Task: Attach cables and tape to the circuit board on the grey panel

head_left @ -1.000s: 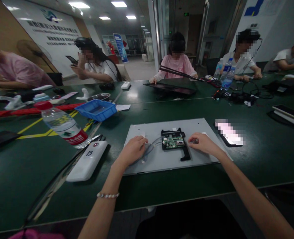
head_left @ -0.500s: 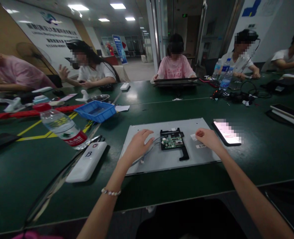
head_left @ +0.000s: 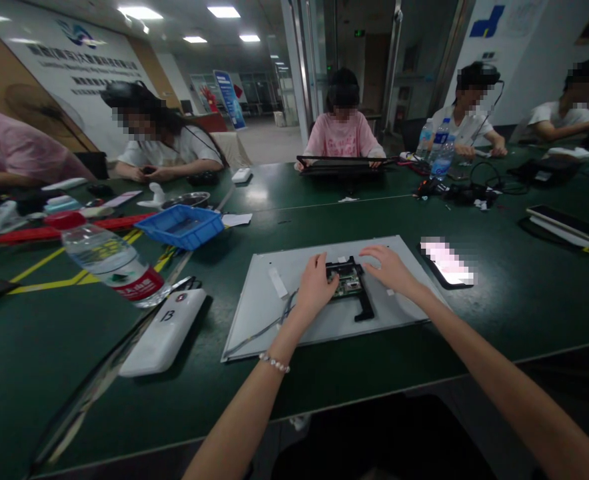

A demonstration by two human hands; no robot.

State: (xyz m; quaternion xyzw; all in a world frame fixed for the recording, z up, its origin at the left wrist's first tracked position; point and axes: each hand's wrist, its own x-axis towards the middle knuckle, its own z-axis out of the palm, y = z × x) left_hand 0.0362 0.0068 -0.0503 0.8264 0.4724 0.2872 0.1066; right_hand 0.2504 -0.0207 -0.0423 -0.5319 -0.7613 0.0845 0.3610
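Note:
A flat grey metal panel [head_left: 399, 313] lies on the green table in front of me. A small green circuit board in a black bracket [head_left: 353, 285] sits on its middle, with thin wires [head_left: 269, 325] trailing off to the left. My left hand [head_left: 316, 288] rests on the board's left edge, its fingers curled over it. My right hand [head_left: 387, 268] hovers over the board's right side with the fingers spread, holding nothing. A white label strip [head_left: 277, 282] lies on the panel to the left of my hands.
A phone with a lit screen [head_left: 447, 262] lies right of the panel. A white device marked 13 [head_left: 164, 331] and a lying water bottle [head_left: 109, 260] are at the left, a blue bin [head_left: 180, 227] behind. Several people sit around the far side of the table with dark screens.
Both hands moved inward onto the circuit board; the left came from the wires, the right from the panel's right side and opened. The panel has turned slightly.

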